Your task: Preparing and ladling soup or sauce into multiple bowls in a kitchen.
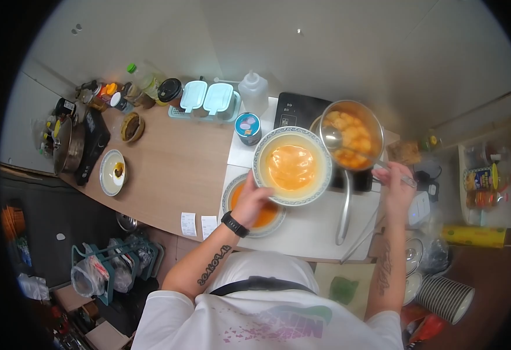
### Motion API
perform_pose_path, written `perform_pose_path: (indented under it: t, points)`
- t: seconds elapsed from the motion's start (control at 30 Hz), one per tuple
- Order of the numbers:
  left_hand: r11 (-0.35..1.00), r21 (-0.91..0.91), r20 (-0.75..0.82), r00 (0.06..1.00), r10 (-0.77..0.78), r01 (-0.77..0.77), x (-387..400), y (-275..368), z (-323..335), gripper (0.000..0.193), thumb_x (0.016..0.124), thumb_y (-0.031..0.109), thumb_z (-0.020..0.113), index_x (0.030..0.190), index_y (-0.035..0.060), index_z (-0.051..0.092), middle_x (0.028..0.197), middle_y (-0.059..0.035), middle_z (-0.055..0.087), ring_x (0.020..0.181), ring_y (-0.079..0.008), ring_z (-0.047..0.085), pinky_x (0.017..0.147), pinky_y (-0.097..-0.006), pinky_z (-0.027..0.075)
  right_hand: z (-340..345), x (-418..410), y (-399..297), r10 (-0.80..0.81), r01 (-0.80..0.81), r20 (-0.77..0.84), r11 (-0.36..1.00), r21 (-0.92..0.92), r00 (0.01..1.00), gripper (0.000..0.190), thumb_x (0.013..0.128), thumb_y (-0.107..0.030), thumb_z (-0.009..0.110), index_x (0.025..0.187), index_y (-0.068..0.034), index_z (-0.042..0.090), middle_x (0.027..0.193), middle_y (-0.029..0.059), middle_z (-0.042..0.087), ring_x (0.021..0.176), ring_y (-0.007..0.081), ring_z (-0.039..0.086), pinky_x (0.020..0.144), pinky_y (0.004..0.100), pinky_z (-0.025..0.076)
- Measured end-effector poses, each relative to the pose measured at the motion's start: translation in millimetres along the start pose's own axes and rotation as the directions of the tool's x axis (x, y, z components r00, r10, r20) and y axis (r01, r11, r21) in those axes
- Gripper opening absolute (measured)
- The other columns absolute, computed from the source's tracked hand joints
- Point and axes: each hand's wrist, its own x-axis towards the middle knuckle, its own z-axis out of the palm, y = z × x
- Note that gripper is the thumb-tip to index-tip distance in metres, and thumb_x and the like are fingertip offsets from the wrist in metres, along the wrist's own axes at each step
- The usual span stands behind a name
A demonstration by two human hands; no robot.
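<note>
My left hand [252,199] grips the near left rim of a patterned bowl [292,166] with orange broth in it. Held level, this bowl is above the worktop and beside the pot. Partly hidden under my wrist, a second patterned bowl [230,197] with orange soup rests on the counter. In my right hand [393,179] is the handle of a metal ladle [333,137], its round bowl at the left inside of the pot. The steel pot [378,122] contains pale chunks in orange broth. Its long handle [345,214] points toward me.
Behind the bowl lies a black induction cooker [301,107]. A blue-labelled can [248,128], a squeeze bottle [253,89] and lidded seasoning boxes [218,98] line the back. Leftward are a bowl with dark sauce [109,177] and another pot [68,148]. Stacked plates [445,297] stand lower right.
</note>
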Motion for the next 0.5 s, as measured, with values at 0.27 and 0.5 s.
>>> perform_pose_path:
  t: [0.27, 0.5]
  points:
    - [1.0, 0.007, 0.001, 1.0, -0.008, 0.008, 0.5, -1.3, -2.5, 0.073, 0.086, 0.001, 0.056, 0.152, 0.015, 0.026, 0.135, -0.0048, 0.053, 0.118, -0.0157, 0.056, 0.098, -0.0321, 0.048, 1.8, 10.1, 10.5, 0.059, -0.059, 0.008, 0.998, -0.004, 0.998, 0.023, 0.102, -0.013, 0.05, 0.106, 0.008, 0.058, 0.084, 0.0163, 0.07, 0.078, 0.025, 0.072, 0.077, 0.0336, 0.06]
    - [1.0, -0.008, 0.02, 1.0, 0.003, -0.003, 0.8, -0.5, -1.8, 0.074, 0.086, 0.0, 0.056, 0.152, 0.0146, 0.027, 0.135, -0.0052, 0.052, 0.119, -0.0159, 0.055, 0.099, -0.0327, 0.047, -8.7, 15.0, 17.2, 0.071, -0.071, 0.004, 0.996, 0.054, 0.997, 0.022, 0.101, -0.013, 0.05, 0.107, 0.008, 0.057, 0.084, 0.0171, 0.07, 0.077, 0.0259, 0.072, 0.076, 0.0333, 0.06]
